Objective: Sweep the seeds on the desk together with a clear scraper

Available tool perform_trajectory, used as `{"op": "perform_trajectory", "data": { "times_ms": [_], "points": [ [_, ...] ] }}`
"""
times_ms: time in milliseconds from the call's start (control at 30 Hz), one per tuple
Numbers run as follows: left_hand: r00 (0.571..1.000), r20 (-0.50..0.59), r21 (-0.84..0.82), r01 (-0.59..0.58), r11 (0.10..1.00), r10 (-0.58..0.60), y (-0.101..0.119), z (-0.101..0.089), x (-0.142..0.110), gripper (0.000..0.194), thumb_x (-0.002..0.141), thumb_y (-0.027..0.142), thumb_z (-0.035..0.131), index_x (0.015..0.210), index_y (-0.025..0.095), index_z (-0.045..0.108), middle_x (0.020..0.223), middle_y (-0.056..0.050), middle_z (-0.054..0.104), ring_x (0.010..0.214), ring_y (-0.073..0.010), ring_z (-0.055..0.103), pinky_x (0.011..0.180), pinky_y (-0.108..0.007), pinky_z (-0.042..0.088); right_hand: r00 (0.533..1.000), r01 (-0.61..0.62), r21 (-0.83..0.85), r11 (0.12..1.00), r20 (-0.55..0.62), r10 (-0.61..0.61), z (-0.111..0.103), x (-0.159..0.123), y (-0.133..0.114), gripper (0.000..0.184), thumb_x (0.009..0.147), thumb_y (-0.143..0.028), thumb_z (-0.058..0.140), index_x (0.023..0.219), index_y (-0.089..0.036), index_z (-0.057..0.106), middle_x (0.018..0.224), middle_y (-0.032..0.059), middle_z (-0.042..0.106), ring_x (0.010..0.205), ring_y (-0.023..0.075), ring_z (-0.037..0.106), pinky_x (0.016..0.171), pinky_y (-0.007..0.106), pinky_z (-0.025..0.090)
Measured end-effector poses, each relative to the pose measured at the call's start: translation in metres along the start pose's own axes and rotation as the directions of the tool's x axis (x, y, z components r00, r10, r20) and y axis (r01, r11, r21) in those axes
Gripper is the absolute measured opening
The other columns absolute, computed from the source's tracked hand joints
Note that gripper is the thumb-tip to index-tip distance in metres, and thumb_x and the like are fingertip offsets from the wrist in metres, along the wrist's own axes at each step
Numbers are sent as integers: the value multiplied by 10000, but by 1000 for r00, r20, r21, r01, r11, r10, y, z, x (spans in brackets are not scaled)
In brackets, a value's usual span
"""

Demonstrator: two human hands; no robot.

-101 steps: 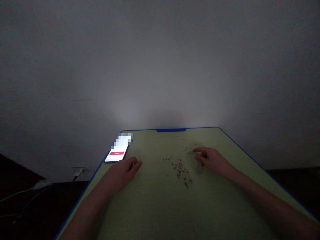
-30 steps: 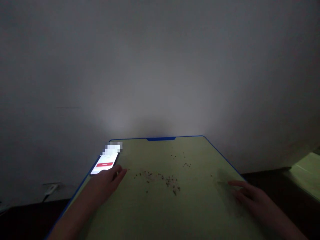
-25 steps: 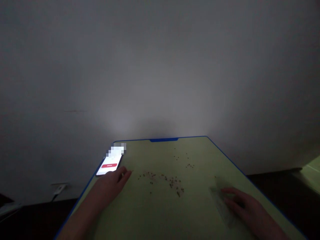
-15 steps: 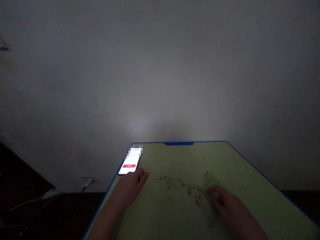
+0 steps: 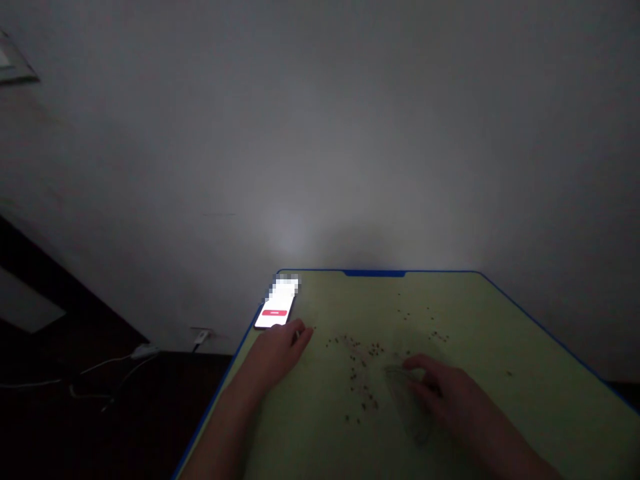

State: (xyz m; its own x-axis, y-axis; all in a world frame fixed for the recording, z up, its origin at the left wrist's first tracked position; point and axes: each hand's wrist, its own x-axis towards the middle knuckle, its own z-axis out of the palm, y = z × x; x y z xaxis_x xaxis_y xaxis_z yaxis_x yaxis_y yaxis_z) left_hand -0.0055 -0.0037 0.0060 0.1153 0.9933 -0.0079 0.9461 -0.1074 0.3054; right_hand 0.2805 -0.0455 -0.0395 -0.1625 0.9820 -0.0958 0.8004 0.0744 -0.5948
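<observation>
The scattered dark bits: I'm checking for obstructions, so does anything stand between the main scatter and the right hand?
Yes: a clear, blurry item at the fingertips of the right hand, on its side toward the main scatter of dark bits. Between the left hand and them, nothing visible stands.

Dim, grainy; phone screen (image 5: pixel 279 301) glares white.

the left hand (image 5: pixel 281 347) is loosely curled, while the right hand (image 5: pixel 445 388) (angled inward) has bent fingers (image 5: pixel 420 362).
</observation>
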Motion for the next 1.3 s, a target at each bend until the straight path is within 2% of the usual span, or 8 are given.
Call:
{"op": "perform_trajectory", "data": {
  "times_ms": [200, 333, 500, 667, 833, 933, 1133, 1300],
  "points": [
    [1000, -20, 0, -6, 1000, 6, -1, 1, -1, 397, 898, 472, 316, 787, 198, 581, 718, -31, 646, 640, -148, 568, 547, -241, 287, 996, 85, -128, 988, 13, -84, -9, 8, 10, 286, 846, -234, 476, 1090, -262, 622, 782, 37, 708, 734, 219, 650, 642, 319, 438],
    [1000, -17, -4, -8, 1000, 8, -2, 0, -1, 400, 899, 472, 311, 793, 200, 583, 728, -35, 649, 650, -154, 570, 548, -246, 293, 987, 156, -221, 963, 4, -159, -14, 25, 2, 269, 841, -231, 494, 1070, -275, 629, 799, 36, 714, 732, 221, 655, 638, 319, 434],
    [998, -58, -8, -19, 1000, 19, -1, -1, -2, 404, 900, 478, 309, 796, 200, 583, 734, -36, 648, 658, -157, 567, 566, -255, 311, 980, 198, -225, 954, 38, -195, -18, 57, -8, 216, 840, -233, 521, 1012, -242, 651, 746, 33, 720, 693, 202, 656, 608, 294, 429],
    [994, -103, -42, -27, 999, 22, -1, -2, -1, 407, 907, 466, 295, 779, 197, 573, 724, -30, 638, 644, -147, 552, 566, -253, 319, 964, 267, -200, 943, 47, -263, -7, 73, -29, 218, 836, -238, 541, 1015, -229, 665, 790, 48, 732, 710, 192, 663, 622, 280, 441],
    [992, -126, -49, -34, 998, 27, -1, -2, -2, 376, 908, 448, 313, 806, 198, 576, 743, -32, 644, 665, -148, 563, 587, -253, 335, 919, 394, -192, 899, 92, -383, 10, 62, -52, 239, 835, -241, 542, 1043, -257, 661, 812, 39, 732, 734, 200, 662, 653, 293, 445],
    [991, -134, -49, -32, 998, 25, -1, -2, -3, 375, 909, 452, 312, 795, 201, 567, 730, -27, 639, 651, -144, 561, 576, -249, 328, 900, 434, -198, 879, 117, -419, 8, 54, -57, 254, 835, -233, 534, 1051, -268, 661, 843, 39, 731, 727, 201, 662, 643, 294, 446],
    [985, -172, -35, -26, 999, 20, -4, -2, -2, 392, 908, 469, 304, 774, 203, 559, 677, -16, 617, 598, -135, 536, 535, -247, 290, 913, 407, -146, 902, 86, -398, -8, 23, -51, 277, 835, -232, 514, 1066, -282, 659, 784, 20, 726, 703, 193, 663, 657, 307, 467],
    [984, -175, -33, -27, 999, 21, -3, -3, -4, 414, 908, 481, 297, 785, 199, 574, 680, -21, 625, 599, -136, 539, 536, -252, 296, 909, 373, -38, 927, 217, -357, 13, -10, -47, 314, 818, -219, 528, 1073, -340, 665, 841, 8, 743, 755, 195, 684, 664, 278, 501]
  ]
}}
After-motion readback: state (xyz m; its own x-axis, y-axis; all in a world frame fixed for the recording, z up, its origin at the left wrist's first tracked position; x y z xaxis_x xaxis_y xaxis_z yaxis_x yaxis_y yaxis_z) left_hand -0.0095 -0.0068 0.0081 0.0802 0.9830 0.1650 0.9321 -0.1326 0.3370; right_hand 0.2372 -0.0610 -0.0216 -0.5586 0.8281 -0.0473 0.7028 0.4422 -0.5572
